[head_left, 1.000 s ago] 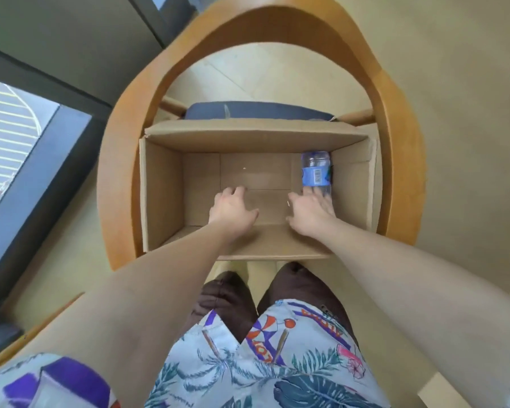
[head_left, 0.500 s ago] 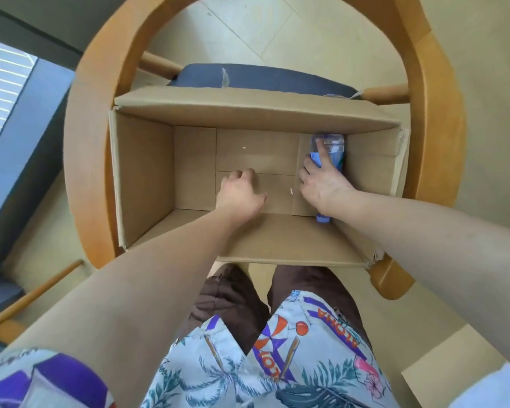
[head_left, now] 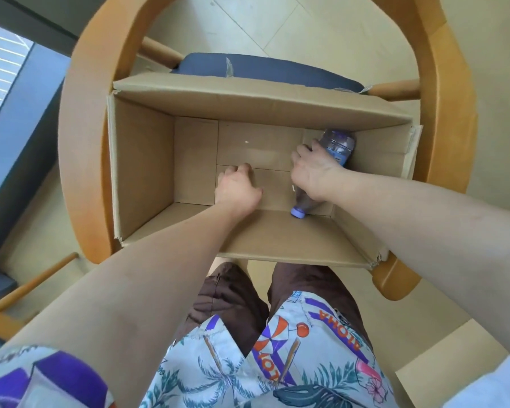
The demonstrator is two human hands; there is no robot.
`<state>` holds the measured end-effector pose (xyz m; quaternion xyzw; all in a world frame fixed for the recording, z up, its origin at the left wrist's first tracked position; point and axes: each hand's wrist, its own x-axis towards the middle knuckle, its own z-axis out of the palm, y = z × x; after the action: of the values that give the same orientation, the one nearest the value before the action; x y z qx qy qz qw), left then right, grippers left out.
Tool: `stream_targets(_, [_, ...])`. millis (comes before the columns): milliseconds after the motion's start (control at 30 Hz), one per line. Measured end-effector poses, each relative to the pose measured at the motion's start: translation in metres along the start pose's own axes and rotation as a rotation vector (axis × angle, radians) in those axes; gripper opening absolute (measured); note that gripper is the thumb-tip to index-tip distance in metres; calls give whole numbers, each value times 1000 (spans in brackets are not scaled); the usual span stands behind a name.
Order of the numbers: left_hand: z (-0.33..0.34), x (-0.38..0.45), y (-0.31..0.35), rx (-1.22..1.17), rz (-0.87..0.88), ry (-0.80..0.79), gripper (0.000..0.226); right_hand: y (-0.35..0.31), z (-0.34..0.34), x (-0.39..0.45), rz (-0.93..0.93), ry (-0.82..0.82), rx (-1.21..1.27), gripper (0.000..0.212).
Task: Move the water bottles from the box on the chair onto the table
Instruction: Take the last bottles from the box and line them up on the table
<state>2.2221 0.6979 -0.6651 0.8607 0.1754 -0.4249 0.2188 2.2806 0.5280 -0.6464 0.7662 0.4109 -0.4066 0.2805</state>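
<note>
An open cardboard box (head_left: 142, 172) sits on a wooden chair (head_left: 80, 160) with a dark blue seat cushion (head_left: 265, 69). One clear water bottle (head_left: 337, 144) with a blue label and a purple cap lies at the box's right side, cap end toward me. My right hand (head_left: 315, 172) is wrapped around the bottle's middle. My left hand (head_left: 237, 189) rests on the box floor near the centre, fingers curled, holding nothing. The rest of the box floor is bare cardboard.
The chair's curved armrest rings the box on both sides. A window with blinds (head_left: 0, 83) is at the left. Pale floor tiles (head_left: 321, 28) lie beyond the chair. A white surface corner (head_left: 489, 387) shows at the bottom right.
My right hand has closed around the bottle and tilted it, so its cap now points toward me. The left hand stayed on the box floor. The view has moved closer to the box.
</note>
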Motion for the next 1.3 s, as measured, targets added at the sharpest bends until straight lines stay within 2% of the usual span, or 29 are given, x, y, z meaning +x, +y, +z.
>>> stream_targets(200, [-22,5,-12,-49,-52,96,52,-16,-9,0,182,110,731,53])
stream_targets(333, [-40,3,-19,-55,-55,136,53,-28,-11,-12,432,105,1296,61])
stream_targets(433, [-50,-2,-16,-44,-33,144,57,-30,-17,-25,508,165,1518,58])
stream_targets(600, [-83,-15,0,7,77,101,62,-28,-46,-51,534,230,1588,59])
stream_targets(833, [-161,-62,27,7,257,191,63,-18,-104,-110,571,412,1577,60])
stream_targets(967, [-200,-104,32,33,292,180,50,-8,-143,-138,503,509,1511,65])
stream_targets(1067, [-229,-143,31,39,284,293,49,1,-175,-157,417,576,1472,65])
stream_targets(1167, [-250,-184,20,-47,287,463,34,6,-209,-177,310,662,1447,67])
stream_targets(1300, [-263,-237,-3,12,159,608,57,-1,-247,-203,137,783,1376,68])
